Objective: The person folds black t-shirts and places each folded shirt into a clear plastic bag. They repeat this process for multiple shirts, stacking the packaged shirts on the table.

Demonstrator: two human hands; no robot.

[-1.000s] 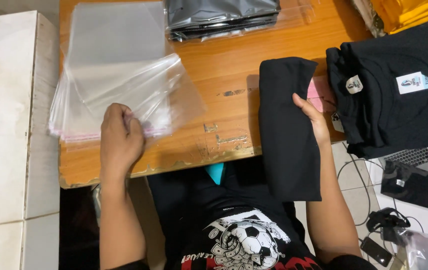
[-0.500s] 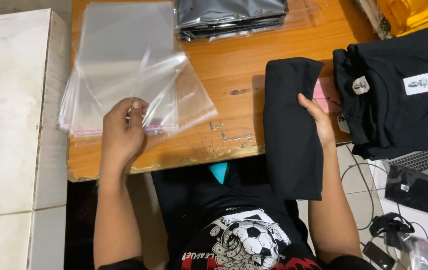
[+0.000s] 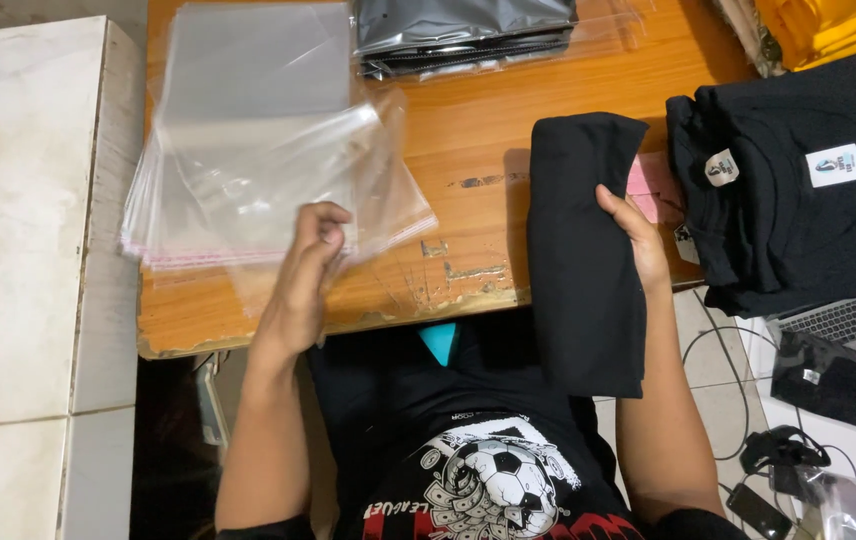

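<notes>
Two hands: left (image 3: 306, 280) pinches clear bag (image 3: 278, 190), right (image 3: 633, 235) grips folded shirt (image 3: 583, 250)

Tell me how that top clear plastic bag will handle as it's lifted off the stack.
Probably floppy: the clear plastic bag already bows and creases where the left hand pinches its corner. Likely very light, since a fingertip pinch raises it. It may cling or slide, as the stack of bags beneath is fanned unevenly on the wooden table.
</notes>
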